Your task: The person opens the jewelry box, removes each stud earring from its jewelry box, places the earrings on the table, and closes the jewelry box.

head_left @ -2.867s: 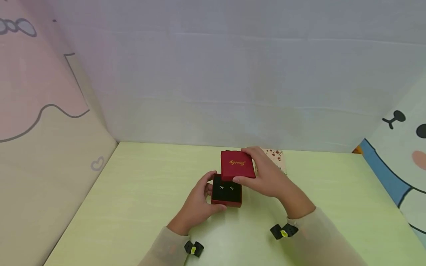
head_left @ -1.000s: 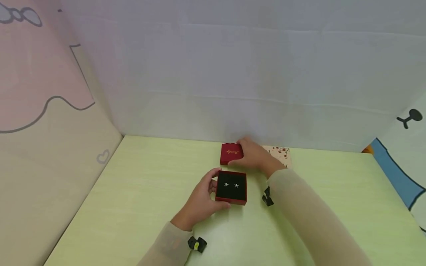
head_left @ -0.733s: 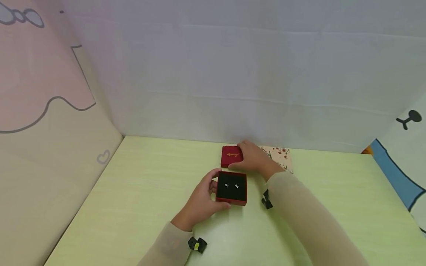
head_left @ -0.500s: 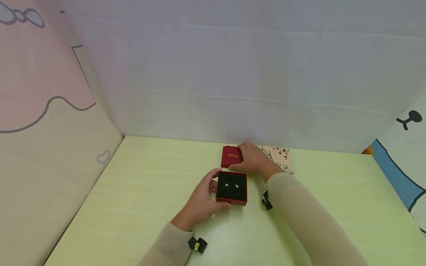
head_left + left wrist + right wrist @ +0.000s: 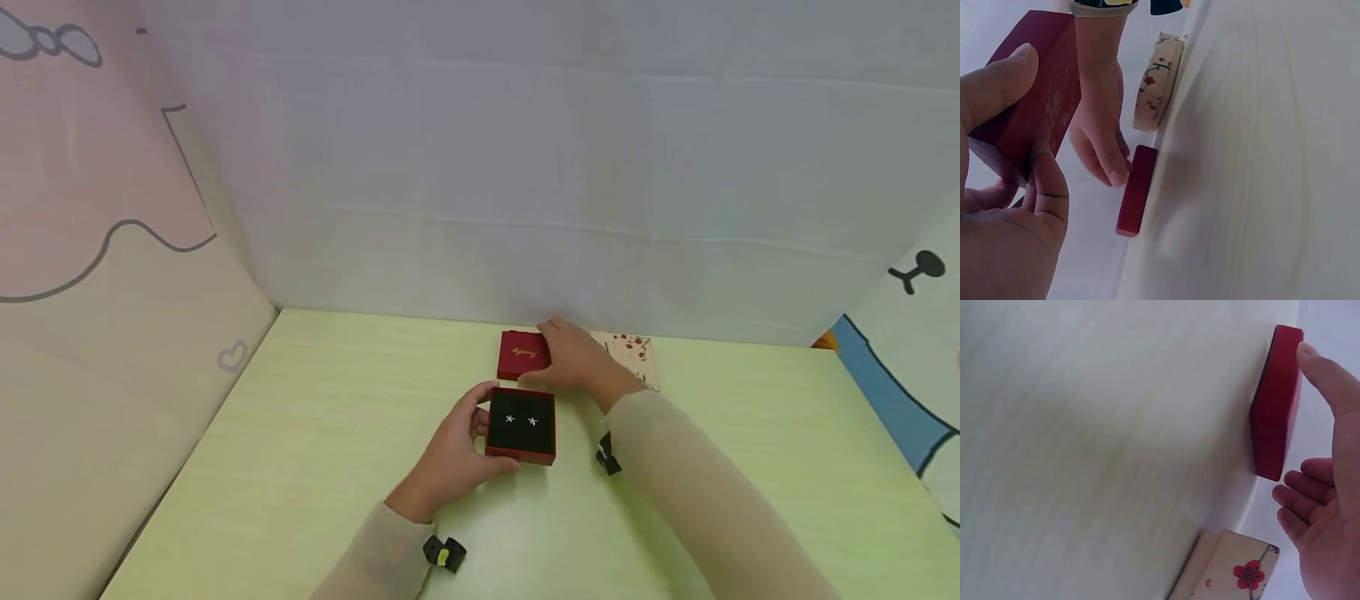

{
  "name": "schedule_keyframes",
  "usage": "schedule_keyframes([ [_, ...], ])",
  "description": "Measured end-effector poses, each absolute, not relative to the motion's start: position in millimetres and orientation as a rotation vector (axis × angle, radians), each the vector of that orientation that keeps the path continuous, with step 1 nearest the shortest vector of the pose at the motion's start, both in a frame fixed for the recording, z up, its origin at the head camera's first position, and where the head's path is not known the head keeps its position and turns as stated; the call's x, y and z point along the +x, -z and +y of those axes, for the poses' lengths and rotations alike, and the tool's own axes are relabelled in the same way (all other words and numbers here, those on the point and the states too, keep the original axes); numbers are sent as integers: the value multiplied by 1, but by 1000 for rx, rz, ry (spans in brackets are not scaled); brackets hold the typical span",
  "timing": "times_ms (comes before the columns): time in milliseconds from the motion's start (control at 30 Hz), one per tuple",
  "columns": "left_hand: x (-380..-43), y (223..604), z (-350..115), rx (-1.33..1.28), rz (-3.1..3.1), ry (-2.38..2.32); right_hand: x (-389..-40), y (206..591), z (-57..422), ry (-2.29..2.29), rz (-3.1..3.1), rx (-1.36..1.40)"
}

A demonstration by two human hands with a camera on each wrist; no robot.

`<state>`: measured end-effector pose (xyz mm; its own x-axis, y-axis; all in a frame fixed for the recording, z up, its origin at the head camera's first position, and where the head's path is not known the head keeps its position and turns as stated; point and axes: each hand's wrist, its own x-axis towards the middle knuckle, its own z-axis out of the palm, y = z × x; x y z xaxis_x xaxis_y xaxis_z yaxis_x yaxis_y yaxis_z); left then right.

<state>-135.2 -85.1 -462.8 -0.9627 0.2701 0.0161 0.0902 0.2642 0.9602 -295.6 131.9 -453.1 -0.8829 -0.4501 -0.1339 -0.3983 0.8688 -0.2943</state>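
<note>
My left hand grips a small red jewelry box base by its left side, with the thumb at the front. The base is raised above the table, its underside showing in the left wrist view. Two small silvery star-shaped earrings sit on its black padding. Behind it the red lid, marked with gold lettering, lies on the table. At the lid's right end is my right hand, fingers loosely bent. Its thumb overlaps the lid's edge in the right wrist view, while the other fingertips are apart from it.
A cream floral-patterned box stands at the back, partly hidden by the right hand. Behind the pale yellow-green table hangs a whitish sheet. Printed panels border both sides.
The right hand has taken the lid off the base and brought it back onto the table, then shifted slightly right relative to it. The left hand still holds the base, nearly unmoved.
</note>
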Motion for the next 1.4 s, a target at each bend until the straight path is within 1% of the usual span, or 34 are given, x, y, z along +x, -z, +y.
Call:
schedule_keyframes([
  [200,-135,463,-85,336,2368,-1798,-289,440,136,523,2841,-670],
  [400,-135,463,-85,327,2372,-1791,-263,427,140,799,2830,-615],
  [667,-136,464,-86,323,2370,-1811,-236,426,145,1214,2794,-565],
  [1067,-137,464,-88,331,2396,-1803,-184,425,139,1632,2736,-507],
  [1233,-136,464,-89,325,2388,-1807,-168,429,136,1726,2704,-501],
  [1400,-136,464,-89,322,2394,-1804,-160,430,138,1712,2722,-523],
])
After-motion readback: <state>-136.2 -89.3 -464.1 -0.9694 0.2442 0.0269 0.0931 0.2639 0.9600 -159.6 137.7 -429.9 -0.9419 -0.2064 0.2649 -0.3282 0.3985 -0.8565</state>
